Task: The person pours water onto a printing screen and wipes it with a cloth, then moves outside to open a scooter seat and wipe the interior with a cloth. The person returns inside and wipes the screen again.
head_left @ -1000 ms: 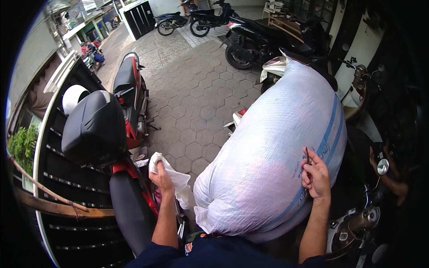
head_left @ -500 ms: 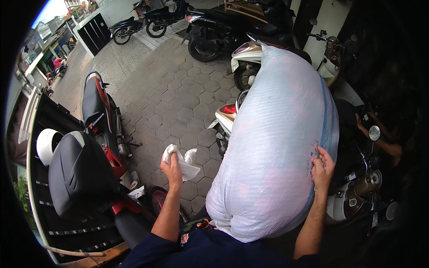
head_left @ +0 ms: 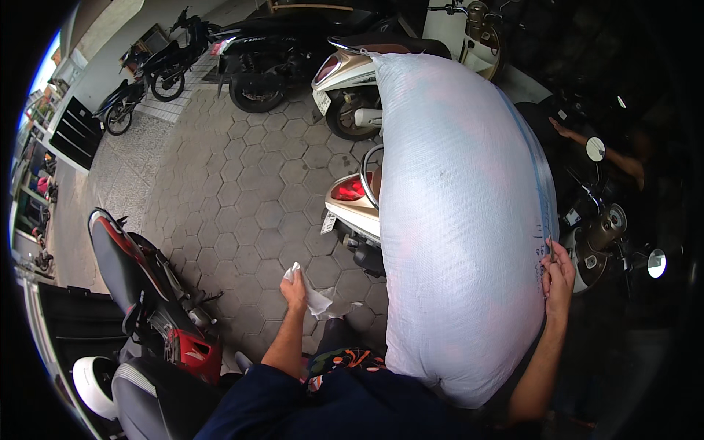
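Note:
A big, bulging white woven sack [head_left: 455, 205] with a blue stripe along its right side leans across the motorbikes in front of me. My right hand [head_left: 559, 277] rests at the sack's right side, its fingers closed around a thin grey pen-like thing [head_left: 551, 249]. Small dark handwritten marks show on the weave next to those fingers. Lower down, left of the sack, my left hand [head_left: 295, 290] grips a crumpled white cloth [head_left: 317, 301]; its loose end hangs toward the paving. Whether that is fabric or thin plastic is hard to make out.
White-and-gold scooters [head_left: 356, 209] stand against the sack's left side. A red-and-black motorbike [head_left: 139, 271] with a white helmet [head_left: 94, 385] is on my left. Another person's arm [head_left: 612, 161] shows in the dark at right. Hexagonal paving [head_left: 249, 213] lies between.
My view has swung to the right and the scene has shifted with it. Both hands keep hold of what they held; the right one stays beside the sack's marks.

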{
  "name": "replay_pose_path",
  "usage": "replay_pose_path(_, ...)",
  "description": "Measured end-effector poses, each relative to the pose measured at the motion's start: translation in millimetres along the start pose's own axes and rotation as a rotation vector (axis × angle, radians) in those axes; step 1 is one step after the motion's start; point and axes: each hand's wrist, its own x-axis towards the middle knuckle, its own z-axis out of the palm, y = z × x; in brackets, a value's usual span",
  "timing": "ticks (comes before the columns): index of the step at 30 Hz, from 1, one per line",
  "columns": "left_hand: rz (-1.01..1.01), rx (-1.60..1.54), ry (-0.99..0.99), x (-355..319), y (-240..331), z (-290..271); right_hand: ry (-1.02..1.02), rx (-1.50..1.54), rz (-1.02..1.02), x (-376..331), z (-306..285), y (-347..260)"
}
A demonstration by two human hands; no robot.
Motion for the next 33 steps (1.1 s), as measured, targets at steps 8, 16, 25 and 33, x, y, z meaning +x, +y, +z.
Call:
replay_pose_path(8,-0.226,0.154,0.009,84.3,-18.6,-38.5,0.163,-0.049,0.294,19.8,23.8,-45.1)
replay_pose_path(16,-0.288,-0.154,-0.303,198.6,165.4,-73.4,-0.308,0.16,0.103,70.6,169.6,-176.6)
replay_pose_path(25,0.703,1.024,-0.826,463.3,357.2,-122.3,-0.796,0.022,0.297,189.4,468.5,-194.1)
replay_pose_path(33,0.844,0.377,0.019,754.1,524.4,-149.2,-0.738,0.3,0.405,308.1,682.1,-161.3)
